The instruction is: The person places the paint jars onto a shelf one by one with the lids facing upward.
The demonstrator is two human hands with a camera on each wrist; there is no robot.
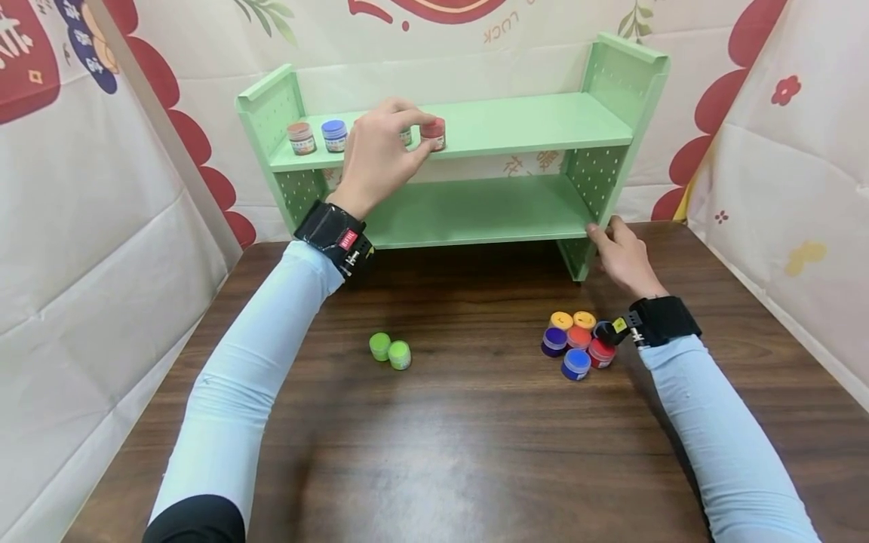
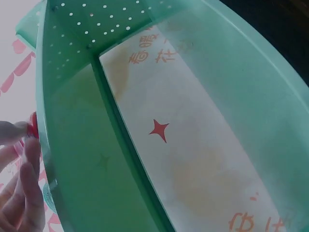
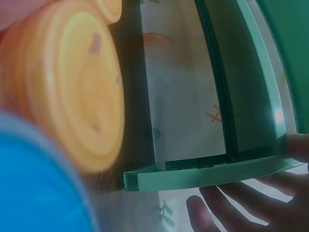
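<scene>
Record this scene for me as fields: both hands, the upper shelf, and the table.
Left hand: pinches red jar at upper shelf
Right hand: grips green rack at its right side
Upper shelf, left part: orange jar, blue jar, partly hidden jar
Table: two light-green jars, left of a mixed-color jar cluster

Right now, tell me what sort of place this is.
Probably a staged tabletop work area: a wood-grain table, a green two-tier shelf on it and printed sheets screening three sides.
</scene>
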